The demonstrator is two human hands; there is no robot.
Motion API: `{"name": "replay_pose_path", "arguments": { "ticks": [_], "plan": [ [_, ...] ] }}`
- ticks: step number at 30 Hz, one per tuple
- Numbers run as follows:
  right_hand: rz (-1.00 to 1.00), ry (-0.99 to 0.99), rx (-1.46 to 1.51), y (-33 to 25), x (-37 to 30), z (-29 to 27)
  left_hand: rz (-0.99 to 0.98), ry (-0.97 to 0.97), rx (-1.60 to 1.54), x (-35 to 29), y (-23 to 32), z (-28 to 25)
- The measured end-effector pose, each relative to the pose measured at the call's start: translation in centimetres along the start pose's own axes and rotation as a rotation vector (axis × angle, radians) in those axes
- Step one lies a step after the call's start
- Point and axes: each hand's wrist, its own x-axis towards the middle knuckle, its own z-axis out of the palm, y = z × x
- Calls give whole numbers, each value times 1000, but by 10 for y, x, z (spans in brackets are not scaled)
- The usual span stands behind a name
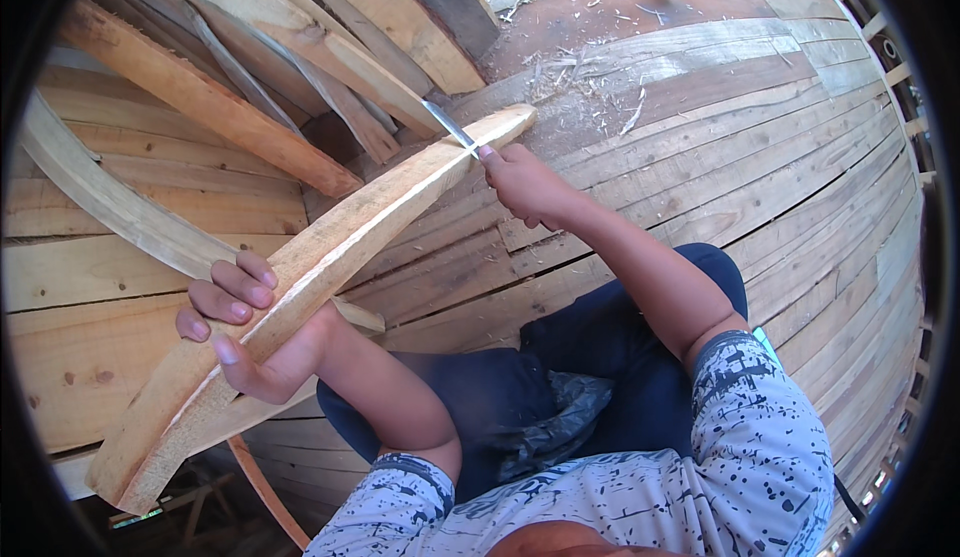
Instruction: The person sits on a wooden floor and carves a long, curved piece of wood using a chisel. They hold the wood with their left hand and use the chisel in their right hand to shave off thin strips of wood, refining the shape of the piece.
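A long, gently curved wooden piece (pixel 350 219) slants from the lower left up to the centre, with a pale freshly cut strip along its edge. My left hand (pixel 262 332) grips its lower part, fingers over the far side and thumb on the near side. Closed round a knife's handle is my right hand (pixel 525 185); the handle itself is mostly hidden by the fingers. The knife's blade (pixel 450 124) lies across the wooden piece near its upper end, appearing to touch its edge.
Wooden planks and offcuts (pixel 210 97) lean in a pile at the upper left. Another curved strip (pixel 120 197) is beside my left hand. Wood shavings (pixel 580 77) litter the plank floor (pixel 740 177) ahead. A dark plastic bag (pixel 565 417) lies at my lap.
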Motion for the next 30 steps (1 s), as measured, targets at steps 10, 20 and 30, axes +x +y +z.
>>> {"name": "replay_pose_path", "arguments": {
  "ticks": [10, 20, 30],
  "plan": [
    [304, -639, 549, 6, 12, -31, 21, -10, -11, -1, -1, 4],
    [-446, 201, -288, 24, 31, 0, 32, -20, -20, -1, -2, 4],
    [250, -548, 555, 6, 8, -28, 41, -33, -7, -5, -3, 17]
  ]
}}
